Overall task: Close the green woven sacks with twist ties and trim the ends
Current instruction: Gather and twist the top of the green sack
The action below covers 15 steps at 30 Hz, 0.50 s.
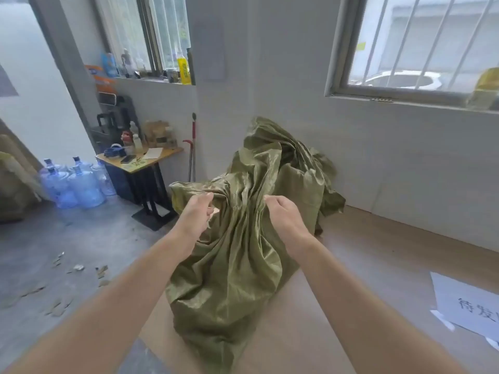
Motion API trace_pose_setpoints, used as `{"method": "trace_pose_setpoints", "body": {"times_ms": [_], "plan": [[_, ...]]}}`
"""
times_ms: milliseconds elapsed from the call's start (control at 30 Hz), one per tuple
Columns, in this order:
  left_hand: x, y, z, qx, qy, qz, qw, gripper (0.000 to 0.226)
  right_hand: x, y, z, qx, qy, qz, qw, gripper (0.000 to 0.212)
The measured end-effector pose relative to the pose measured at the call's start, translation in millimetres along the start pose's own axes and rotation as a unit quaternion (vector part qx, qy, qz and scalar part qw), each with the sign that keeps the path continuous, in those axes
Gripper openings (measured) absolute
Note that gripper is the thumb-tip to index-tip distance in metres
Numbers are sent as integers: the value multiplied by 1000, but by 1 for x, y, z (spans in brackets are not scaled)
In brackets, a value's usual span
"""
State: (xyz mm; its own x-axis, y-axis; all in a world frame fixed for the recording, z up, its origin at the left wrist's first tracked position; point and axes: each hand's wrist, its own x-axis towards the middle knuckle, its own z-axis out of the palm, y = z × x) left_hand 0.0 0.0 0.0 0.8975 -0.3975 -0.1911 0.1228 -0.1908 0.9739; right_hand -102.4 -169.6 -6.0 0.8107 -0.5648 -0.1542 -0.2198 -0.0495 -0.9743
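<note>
Two shiny olive-green woven sacks on the brown floor sheet (359,268): near sack (229,268), creased, neck gathered into pleats, at the sheet's left edge; far sack (280,155) crumpled at its back edge. Left grip (196,213) and right grip (284,215) each pinch the near sack's neck

The brown floor sheet (351,265) carries a green sack (229,265) and taped white paper (464,306).

Small tabletop (151,163) by the wall (172,109), carrying a dark phone (127,159) and a paper sheet (152,153). Left of it, blue water jugs (81,184) on the floor (81,238). Just right, a red-handled tool (192,147) against the wall. Above, a yellow bottle (184,66) on the windowsill (154,80).
</note>
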Motion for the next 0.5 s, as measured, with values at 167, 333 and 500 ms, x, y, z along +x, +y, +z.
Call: {"method": "trace_pose_setpoints", "body": {"times_ms": [167, 333, 500], "plan": [[67, -36, -10, 65, -10, -32, 997, 58, 47, 30, 29, -31, 31, 84, 995, 39], [91, -46, 1, 56, -43, -31, 997, 28, 77, 40, 40, -18, 45, 133, 990, 34], [103, -48, 1, -40, -70, -19, 997, 59, 83, 32, 50, 38, 39, 157, 986, 75]]}}
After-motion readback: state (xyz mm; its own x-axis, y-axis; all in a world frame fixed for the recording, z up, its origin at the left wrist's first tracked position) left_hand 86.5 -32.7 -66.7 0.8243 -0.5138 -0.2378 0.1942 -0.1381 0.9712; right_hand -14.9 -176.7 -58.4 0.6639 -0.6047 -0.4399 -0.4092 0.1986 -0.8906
